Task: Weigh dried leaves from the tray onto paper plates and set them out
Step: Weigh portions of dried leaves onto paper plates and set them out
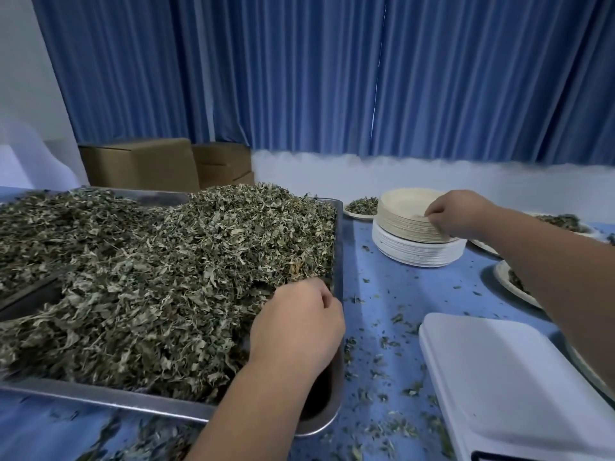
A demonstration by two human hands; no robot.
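Clutching crinkly dried leaves [166,261] in the steel tray [100,398], left hand [296,327] curls while right hand [459,211] pinches a paper plate [404,201].

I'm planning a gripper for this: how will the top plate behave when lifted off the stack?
The top plate is probably light and thin: the stack packs many closely. It may cling to the one below; the right hand pinches its rim.

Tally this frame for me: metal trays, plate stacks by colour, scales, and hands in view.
Metal tray: 1
Beige plate stack: 1
White plate stack: 1
White scale: 1
Hands: 2, left hand in the dried leaves, right hand on the beige plate stack
Total: 6
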